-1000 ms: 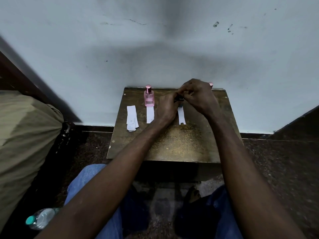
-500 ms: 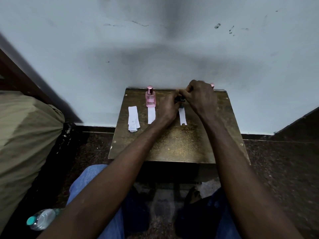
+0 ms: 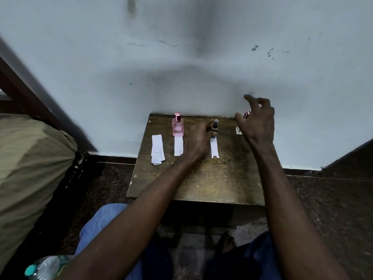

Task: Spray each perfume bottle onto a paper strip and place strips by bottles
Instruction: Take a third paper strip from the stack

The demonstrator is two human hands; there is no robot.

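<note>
A pink perfume bottle (image 3: 177,124) stands at the back of the small wooden table (image 3: 201,182), with a white paper strip (image 3: 178,146) lying in front of it. To its right, my left hand (image 3: 198,138) grips a small dark bottle (image 3: 215,126) low on its body; another strip (image 3: 214,147) lies in front of that bottle. My right hand (image 3: 257,120) hovers with spread, loosely bent fingers over a third bottle with a pink cap (image 3: 246,114), mostly hiding it and holding nothing. A stack of spare strips (image 3: 157,149) lies at the table's left.
The pale wall (image 3: 181,77) rises directly behind the table. An olive fabric bundle (image 3: 30,168) fills the left side, and a plastic water bottle (image 3: 43,267) lies on the floor at lower left. My knees sit below the table's front edge.
My right hand has left the dark bottle and moved right and up, opening over the third bottle. My left hand stays on the dark bottle, which is now uncovered.
</note>
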